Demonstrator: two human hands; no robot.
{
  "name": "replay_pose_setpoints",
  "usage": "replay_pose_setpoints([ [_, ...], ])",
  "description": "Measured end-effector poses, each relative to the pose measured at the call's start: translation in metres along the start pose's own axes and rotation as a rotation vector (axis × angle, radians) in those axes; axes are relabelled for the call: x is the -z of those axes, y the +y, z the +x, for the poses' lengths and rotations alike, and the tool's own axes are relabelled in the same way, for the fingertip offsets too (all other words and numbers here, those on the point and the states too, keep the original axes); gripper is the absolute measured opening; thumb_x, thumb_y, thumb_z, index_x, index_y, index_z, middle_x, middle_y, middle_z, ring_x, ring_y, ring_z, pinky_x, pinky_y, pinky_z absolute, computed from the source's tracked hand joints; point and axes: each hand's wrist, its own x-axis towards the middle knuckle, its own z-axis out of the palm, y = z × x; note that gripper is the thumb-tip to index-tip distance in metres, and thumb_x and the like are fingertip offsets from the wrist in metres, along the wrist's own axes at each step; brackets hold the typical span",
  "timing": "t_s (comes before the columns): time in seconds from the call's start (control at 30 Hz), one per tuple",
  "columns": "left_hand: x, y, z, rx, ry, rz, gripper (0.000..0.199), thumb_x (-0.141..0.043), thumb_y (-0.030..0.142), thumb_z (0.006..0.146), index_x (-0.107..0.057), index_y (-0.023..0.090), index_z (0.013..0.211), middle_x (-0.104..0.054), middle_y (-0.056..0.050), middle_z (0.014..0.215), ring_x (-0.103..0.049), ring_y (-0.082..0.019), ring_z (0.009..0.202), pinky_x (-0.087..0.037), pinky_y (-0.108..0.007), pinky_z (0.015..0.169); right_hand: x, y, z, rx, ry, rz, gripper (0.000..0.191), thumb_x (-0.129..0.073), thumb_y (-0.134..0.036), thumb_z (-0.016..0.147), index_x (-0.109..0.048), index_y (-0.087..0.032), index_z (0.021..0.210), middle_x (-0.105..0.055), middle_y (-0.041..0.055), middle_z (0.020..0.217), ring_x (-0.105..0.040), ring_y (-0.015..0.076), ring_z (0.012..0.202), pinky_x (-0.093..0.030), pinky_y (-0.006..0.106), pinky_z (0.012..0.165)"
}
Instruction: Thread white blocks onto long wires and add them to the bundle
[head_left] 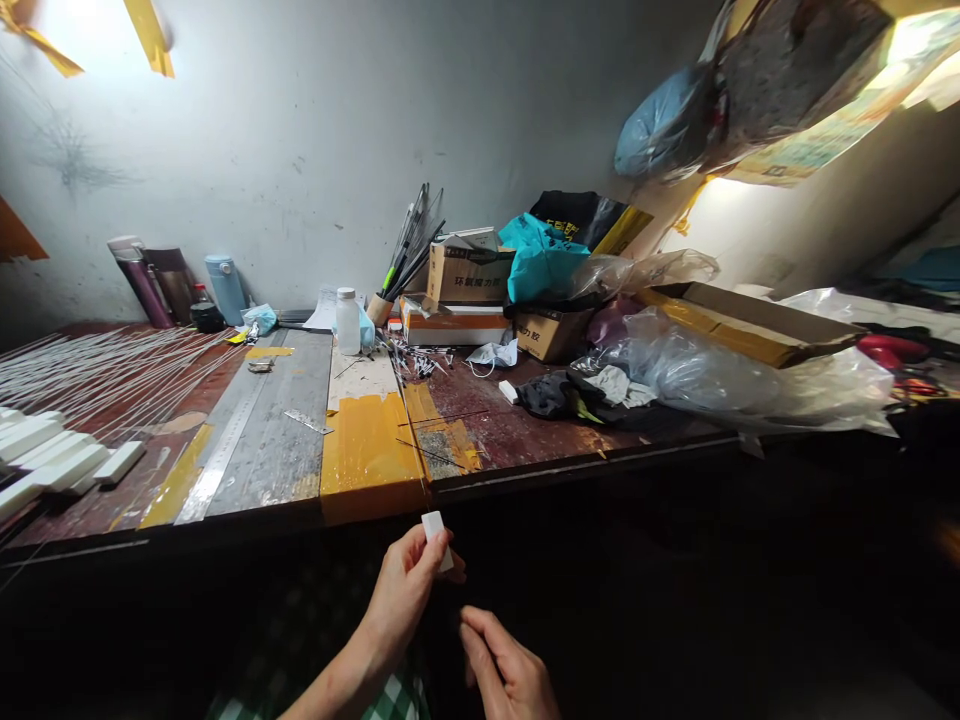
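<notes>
In front of the bench edge, my left hand (409, 575) grips a small white rectangular block (435, 538) between thumb and fingers. A thin dark line runs up from the block's top toward the bench; whether it joins the block I cannot tell. Lower and to the right is my right hand (506, 660), apart from the block, its thumb and fingers pinched together. Anything between those fingertips is hidden in the dark. Similar white blocks (64, 462) with long thin white rods (142, 370) lie on the bench at the left.
A metal ruler (221, 455) lies on the grey board (274, 440), beside yellow tape (371, 450) wrapping the bench edge. A white bottle (347, 322) stands behind. Cartons (469, 275), plastic bags (697, 365) and a black cloth (555, 396) crowd the right side. Bottles (222, 288) line the wall.
</notes>
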Motion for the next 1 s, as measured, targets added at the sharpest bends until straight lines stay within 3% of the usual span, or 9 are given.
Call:
replay_pose_setpoints([
  [0.3, 0.01, -0.006, 0.018, -0.012, 0.078, 0.013, 0.046, -0.061, 0.057, 0.079, -0.06, 0.012, 0.074, -0.061, -0.005, 0.066, -0.055, -0.016, 0.06, -0.041, -0.025, 0.058, -0.01, -0.007, 0.034, 0.031, -0.094, -0.028, 0.034, -0.041, -0.045, 0.095, -0.062, -0.019, 0.1, -0.058, 0.0013, 0.067, -0.05, 0.0138, 0.055, -0.04, 0.023, 0.053],
  [0.4, 0.013, -0.004, 0.022, -0.01, 0.102, 0.01, 0.046, -0.063, 0.058, 0.078, -0.059, 0.013, 0.069, -0.06, -0.004, 0.064, -0.056, -0.016, 0.059, -0.041, -0.025, 0.058, -0.014, -0.01, 0.038, 0.014, -0.076, -0.028, 0.026, -0.048, -0.043, 0.091, -0.059, -0.019, 0.088, -0.057, 0.0006, 0.071, -0.047, 0.0118, 0.055, -0.038, 0.022, 0.052],
  [0.5, 0.014, -0.001, 0.022, 0.002, 0.122, 0.0, 0.047, -0.063, 0.059, 0.076, -0.06, 0.013, 0.071, -0.06, -0.004, 0.064, -0.057, -0.017, 0.06, -0.043, -0.026, 0.059, -0.015, -0.014, 0.042, 0.022, -0.081, 0.022, 0.031, -0.045, -0.043, 0.093, -0.056, -0.019, 0.078, -0.051, -0.0001, 0.069, -0.044, 0.0116, 0.058, -0.035, 0.021, 0.052],
  [0.8, 0.016, 0.013, 0.014, 0.009, 0.172, -0.006, 0.049, -0.067, 0.062, 0.07, -0.057, 0.014, 0.066, -0.056, -0.002, 0.06, -0.052, -0.015, 0.058, -0.04, -0.024, 0.056, -0.015, -0.023, 0.048, -0.135, -0.302, 0.328, 0.04, -0.043, -0.052, 0.092, -0.052, -0.017, 0.076, -0.038, -0.006, 0.057, -0.029, 0.0075, 0.047, -0.022, 0.021, 0.044],
  [1.0, 0.024, 0.012, 0.01, 0.003, 0.171, -0.009, 0.047, -0.067, 0.06, 0.072, -0.055, 0.014, 0.067, -0.057, -0.003, 0.063, -0.053, -0.015, 0.06, -0.039, -0.023, 0.057, -0.02, -0.024, 0.046, -0.112, -0.261, 0.272, 0.024, -0.055, -0.041, 0.088, -0.053, -0.018, 0.084, -0.043, -0.0049, 0.065, -0.034, 0.007, 0.052, -0.025, 0.019, 0.046],
])
